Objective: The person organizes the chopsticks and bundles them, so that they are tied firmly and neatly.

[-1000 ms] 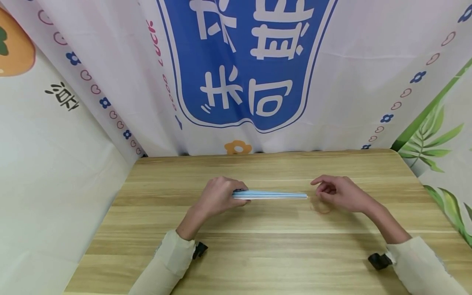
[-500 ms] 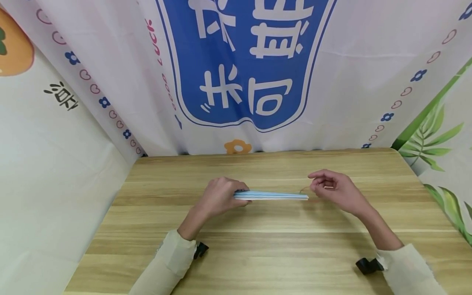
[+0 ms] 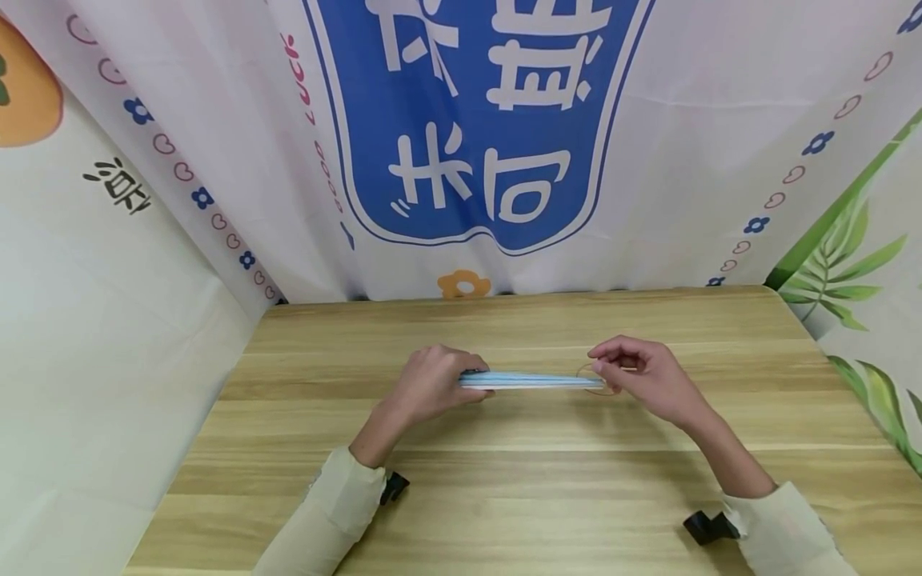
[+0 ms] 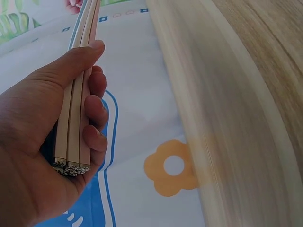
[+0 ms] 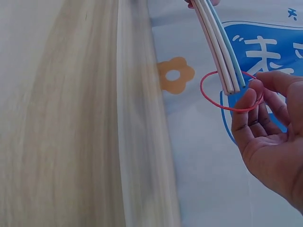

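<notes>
A bundle of slim chopsticks, pale blue on one side and pinkish beige on another, lies level across the head view. My left hand grips its thicker, square end, thumb across one side and fingers curled round the other, as the left wrist view shows. Between thumb and fingertips my right hand pinches a thin red rubber band. The band hangs as an open loop around the thinner chopstick tips, much wider than the bundle. Part of the loop is hidden behind the chopsticks and fingertips.
Below the hands spreads a wood-grain table. A printed white curtain with a blue panel hangs along its back edge, and more printed cloth covers both sides. Black camera mounts stick out from the sleeves.
My right hand has moved left with the rubber band, bringing the loop from beside the chopstick tips to around them. The left hand and chopsticks have stayed nearly still.
</notes>
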Demonstrator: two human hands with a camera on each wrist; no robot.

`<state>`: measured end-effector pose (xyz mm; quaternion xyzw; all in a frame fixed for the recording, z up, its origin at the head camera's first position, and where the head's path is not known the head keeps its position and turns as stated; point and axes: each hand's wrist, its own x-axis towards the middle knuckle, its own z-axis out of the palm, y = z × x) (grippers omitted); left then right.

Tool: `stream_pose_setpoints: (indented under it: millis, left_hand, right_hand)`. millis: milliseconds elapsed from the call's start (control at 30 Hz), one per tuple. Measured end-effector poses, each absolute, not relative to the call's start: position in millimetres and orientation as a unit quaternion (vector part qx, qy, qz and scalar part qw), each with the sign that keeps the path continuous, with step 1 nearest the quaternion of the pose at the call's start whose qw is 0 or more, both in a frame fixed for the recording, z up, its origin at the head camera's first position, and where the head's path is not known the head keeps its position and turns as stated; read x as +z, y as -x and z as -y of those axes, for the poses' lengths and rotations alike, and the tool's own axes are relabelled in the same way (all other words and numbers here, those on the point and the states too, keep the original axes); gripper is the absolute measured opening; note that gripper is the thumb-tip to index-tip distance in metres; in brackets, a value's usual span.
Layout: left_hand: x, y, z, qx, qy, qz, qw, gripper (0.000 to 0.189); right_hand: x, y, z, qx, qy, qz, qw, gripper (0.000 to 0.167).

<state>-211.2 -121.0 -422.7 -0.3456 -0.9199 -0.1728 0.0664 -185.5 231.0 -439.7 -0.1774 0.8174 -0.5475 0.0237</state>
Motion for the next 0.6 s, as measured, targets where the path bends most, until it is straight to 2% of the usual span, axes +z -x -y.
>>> stream_pose_setpoints:
  millis: [233,600]
  left_hand:
    - [-422.8,211.5,120.3,-0.172,0.347,0.919,0.076,0.021]
    - [-422.2,210.8,119.8,-0.168,0.339,0.922,0.079,0.022]
  right_hand:
    - [-436.8,181.6,-226.3,-0.549,0.18,-0.816,0.028,0.023]
    - [-436.5,172.1,-219.4,-0.547,0.173,-0.818,0.04,0.017]
